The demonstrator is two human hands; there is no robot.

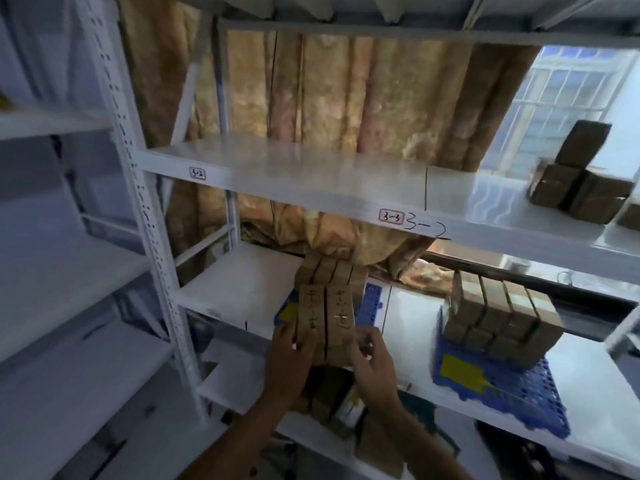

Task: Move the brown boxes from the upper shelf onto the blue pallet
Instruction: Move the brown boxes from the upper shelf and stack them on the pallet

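Note:
Two brown boxes with dark handwriting stand side by side at the front of the middle shelf, over a blue pallet that shows behind them. My left hand grips their left side and my right hand their right side. More brown boxes stand behind the held pair. On the upper shelf, far right, a few brown boxes are stacked. A second blue pallet to the right carries a block of several brown boxes.
White metal racking with a perforated upright stands at the left. A brownish curtain hangs behind the shelves and a barred window is at the upper right. More brown boxes sit on the shelf below my hands.

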